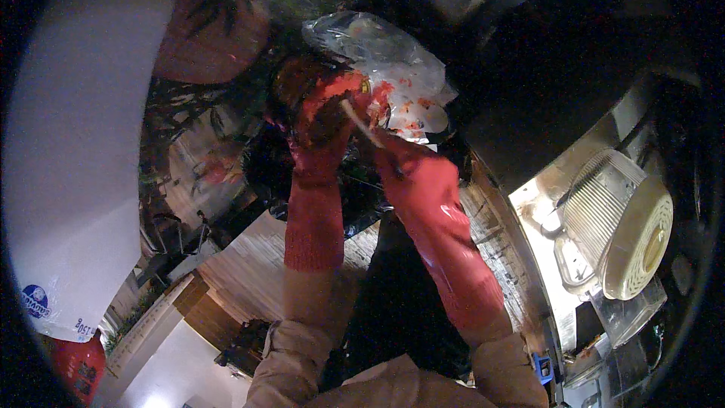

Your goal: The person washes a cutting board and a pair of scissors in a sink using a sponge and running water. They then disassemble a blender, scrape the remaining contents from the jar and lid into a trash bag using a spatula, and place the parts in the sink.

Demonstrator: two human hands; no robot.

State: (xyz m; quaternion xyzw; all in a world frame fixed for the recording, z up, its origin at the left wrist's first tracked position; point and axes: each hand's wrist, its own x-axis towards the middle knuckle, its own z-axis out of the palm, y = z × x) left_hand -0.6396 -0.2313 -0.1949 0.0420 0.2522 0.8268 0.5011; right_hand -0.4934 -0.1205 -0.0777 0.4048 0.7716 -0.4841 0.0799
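Both of my hands wear red rubber gloves with ribbed cuffs. My left hand (325, 107) is bent around a dark, brownish, roundish thing (297, 82), too dim and blurred to name. A thin pale stick-like tool (362, 124) is in my right hand (422, 178), and its tip reaches to the left hand. Just beyond the gloves lies a clear plastic bag (374, 45), with orange-red bits (416, 122) scattered on its near part. Black plastic sheeting (357, 173) shows beneath my forearms.
A large white sack (85, 124) with printing rises along the left. Below it is a red bag (82, 365). A ribbed clear container with a yellowish lid (640, 238) lies tilted at the right. Wooden boards (243, 272) and leafy debris (198, 107) surround the work.
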